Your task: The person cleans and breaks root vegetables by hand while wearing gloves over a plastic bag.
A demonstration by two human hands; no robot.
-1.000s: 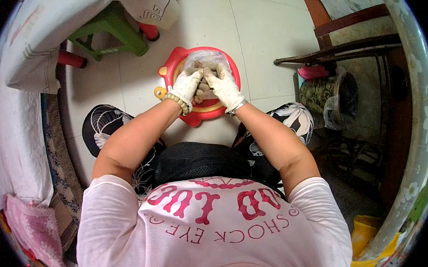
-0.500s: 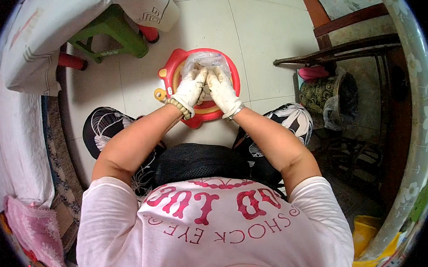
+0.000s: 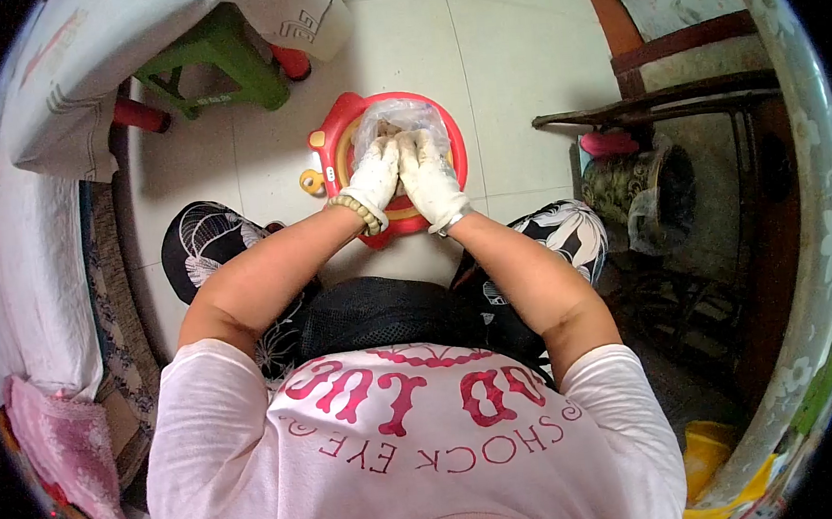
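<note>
My left hand (image 3: 377, 173) and my right hand (image 3: 426, 174) wear white gloves with brown stains on the fingers. Both lie side by side, almost touching, over a clear plastic bag (image 3: 425, 114) that stands open. Brownish lumps (image 3: 387, 127) show in the bag just past the fingertips. My fingers are pressed together and point down into the bag; whatever they grip is hidden beneath them. Under the bag is a round red plastic seat or toy (image 3: 459, 150) with a yellow ring inside its rim. A beaded bracelet circles my left wrist, a band my right.
A green stool (image 3: 248, 64) stands at the upper left, by a table with a white cloth (image 3: 49, 121). On the right are a dark wooden bar (image 3: 656, 98) and a patterned round container (image 3: 614, 188) with plastic over it. My knees flank the red thing on the tiled floor.
My hands have drawn closer together, with the fingers flatter over the bag. More of the brownish lumps shows beyond the fingertips. The red thing has stayed in place.
</note>
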